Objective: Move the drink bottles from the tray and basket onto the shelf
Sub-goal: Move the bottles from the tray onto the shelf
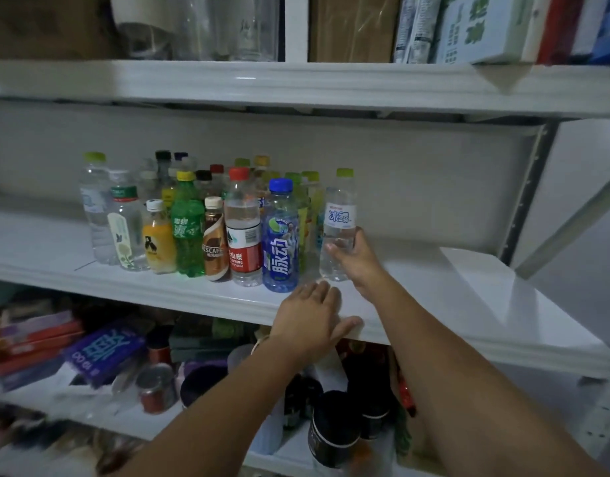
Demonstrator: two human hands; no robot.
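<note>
Right grip [357, 259]: curled round the lower body of the clear water bottle [338, 215].
Water bottle: upright on the middle shelf [451, 294], at the right end of the row, just beside the blue-capped bottle [281, 242].
Left grip [310, 316]: I see straight fingers, flat on the shelf's front edge, holding nothing.

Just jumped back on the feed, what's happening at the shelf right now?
A person is stocking the middle shelf with drink bottles. Their right hand grips a clear water bottle with a green cap, upright at the right end of the front row, beside the blue-capped bottle. The left hand rests flat on the shelf's front edge, holding nothing. Many bottles already stand there.
</note>
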